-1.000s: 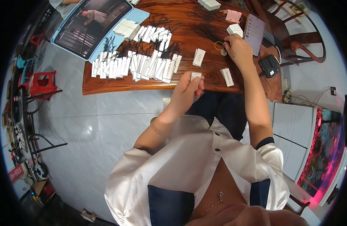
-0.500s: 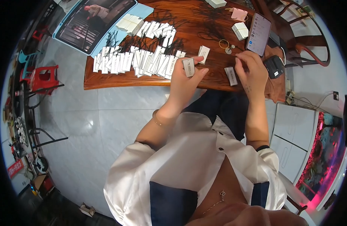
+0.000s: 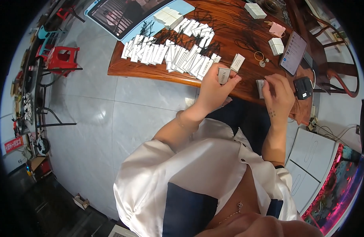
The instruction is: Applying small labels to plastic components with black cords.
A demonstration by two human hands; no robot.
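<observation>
Since a second ago, both of my hands have drawn in toward the near edge of the wooden counter point(image 3: 158, 75). Back then my right hand was stretched out to the far things at about 1 o'clock and my left hand was low at the edge; now my left hand point(image 3: 213, 89) is raised over the edge with a small white tag point(image 3: 224, 75) pinched in its grip, thumb and fingertips closed on it, the tag standing nearly upright. My right hand point(image 3: 277, 94) sits at 3 o'clock from the left one, fingers curled at a second white tag point(image 3: 260, 87) that lies at the counter's edge; I cannot tell whether that grip is closed on it or only touching.

Just beyond the held tag, at 1 o'clock, one more loose tag point(image 3: 237, 62) lies alone on the wood. At 10 to 11 o'clock from my left hand runs a long overlapping row of white tags point(image 3: 170, 55) with black strings point(image 3: 207, 45) fanned out behind them. A key ring point(image 3: 259, 56) lies at 12 o'clock from my right hand, a phone point(image 3: 293, 52) with its screen lit stands tilted just past it, and a small black device point(image 3: 303, 87) rests just beside my right hand at 3 o'clock. A tablet point(image 3: 119, 12) lies at the far left corner.
</observation>
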